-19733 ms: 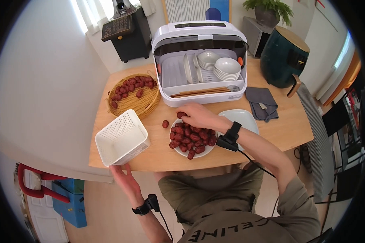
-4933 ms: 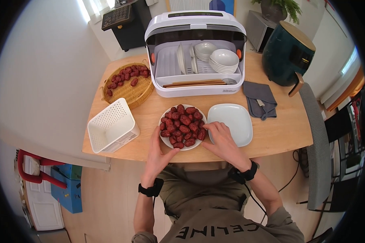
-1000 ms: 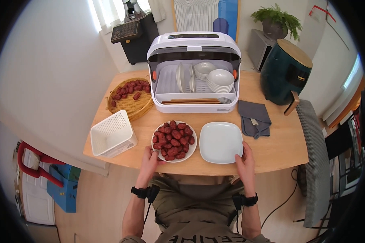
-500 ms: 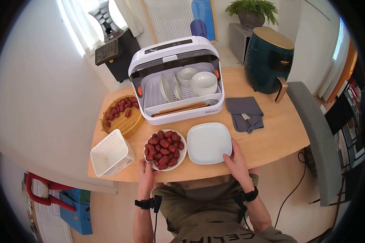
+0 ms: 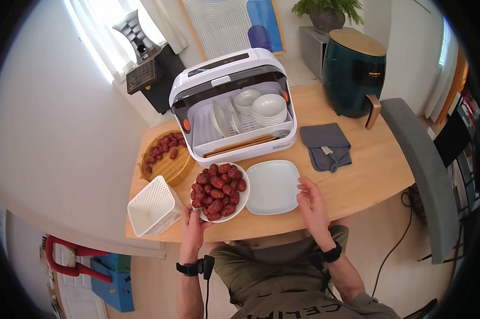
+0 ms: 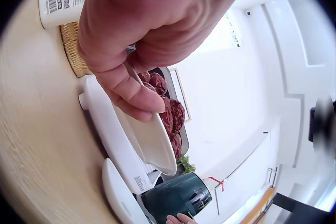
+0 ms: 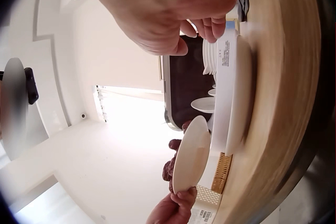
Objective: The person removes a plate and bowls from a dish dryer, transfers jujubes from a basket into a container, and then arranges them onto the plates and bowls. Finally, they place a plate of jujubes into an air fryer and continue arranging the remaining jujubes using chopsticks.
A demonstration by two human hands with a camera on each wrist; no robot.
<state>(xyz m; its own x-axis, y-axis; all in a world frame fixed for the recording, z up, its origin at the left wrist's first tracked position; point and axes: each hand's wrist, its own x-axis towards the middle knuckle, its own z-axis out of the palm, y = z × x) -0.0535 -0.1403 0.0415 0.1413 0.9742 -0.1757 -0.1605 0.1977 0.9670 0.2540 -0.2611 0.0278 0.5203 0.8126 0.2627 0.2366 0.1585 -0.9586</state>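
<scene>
My left hand [image 5: 191, 227] grips the near left rim of a round white plate [image 5: 243, 198] heaped with dried red dates [image 5: 217, 192]. In the right wrist view this plate [image 7: 191, 155] is raised above the table and tilted. The left wrist view shows fingers [image 6: 137, 97] under the plate and the thumb side above its rim. Close to the right edge of a pale square plate [image 5: 273, 189], my right hand [image 5: 315, 212] hovers with fingers loosely bent and nothing held. The square plate lies on the table, partly overlapped by the round one.
A white perforated basket [image 5: 154, 210] stands at the left, before a wicker tray [image 5: 168, 170] with more dates. Behind is a lidded dish cabinet [image 5: 234, 114] with bowls, plates and chopsticks. A grey cloth [image 5: 326, 146] and a dark green air fryer [image 5: 353, 77] are at the right.
Earlier, my right hand placed dates on the round plate; later both hands held its sides. My left hand has now lifted that plate, and my right hand has let go of the square plate.
</scene>
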